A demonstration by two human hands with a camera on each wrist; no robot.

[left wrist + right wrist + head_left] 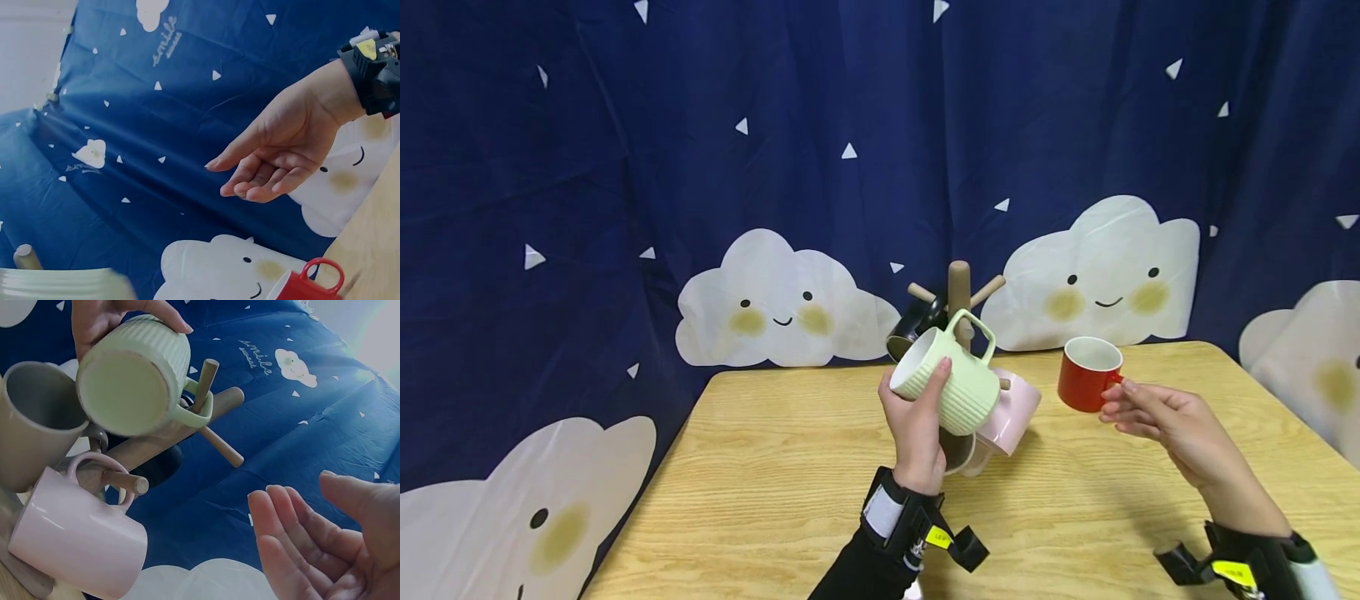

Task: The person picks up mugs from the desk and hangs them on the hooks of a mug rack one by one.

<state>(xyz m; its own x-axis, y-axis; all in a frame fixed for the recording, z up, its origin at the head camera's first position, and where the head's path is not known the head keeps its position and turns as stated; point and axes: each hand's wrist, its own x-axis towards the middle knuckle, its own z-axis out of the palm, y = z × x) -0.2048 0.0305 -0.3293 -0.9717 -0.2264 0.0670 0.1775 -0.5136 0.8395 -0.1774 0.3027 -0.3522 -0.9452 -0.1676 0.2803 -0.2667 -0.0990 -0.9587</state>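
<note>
My left hand (pixel 917 421) grips a ribbed pale green mug (pixel 958 387) from below, thumb along its side, beside a wooden mug tree (pixel 958 287). In the right wrist view, a peg (pixel 206 384) shows within the green mug's handle (pixel 203 415). My right hand (pixel 319 550) has loosely bent fingers and holds nothing. From the head view it overlaps the handle of a red mug (pixel 1088 375); in the left wrist view, that hand (pixel 281 144) is apart from the red mug (pixel 303 287).
A pink mug (pixel 81 534) hangs on a lower peg. A taupe mug (pixel 40 425) and a black mug (pixel 910 329) are also at the tree. The wooden table (pixel 775 433) meets a blue cloud-patterned curtain (pixel 812 192) at its far edge.
</note>
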